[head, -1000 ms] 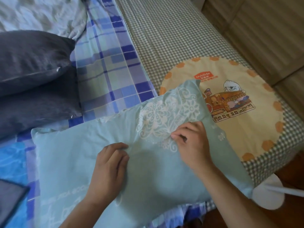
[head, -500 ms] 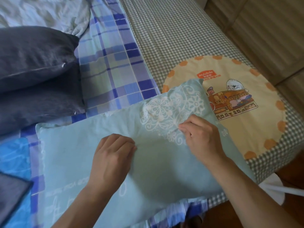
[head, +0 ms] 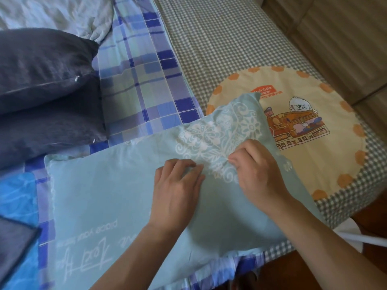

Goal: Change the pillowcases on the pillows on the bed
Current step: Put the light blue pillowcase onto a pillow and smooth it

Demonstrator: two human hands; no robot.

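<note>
Both hands on a pale teal pillow at the near edge of the bed.

Head view: the teal pillow (head: 117, 195) lies across the near side of the blue plaid sheet (head: 138, 84), its far right corner overlapping a round cartoon-print mat (head: 314, 97). The left hand (head: 176, 191) rests on it with fingers curled, tips pressing into the fabric; the right hand (head: 257, 170) pinches a small fold of the pillowcase by the white floral print. Two dark grey pillows (head: 41, 97) are stacked at far left.
</note>
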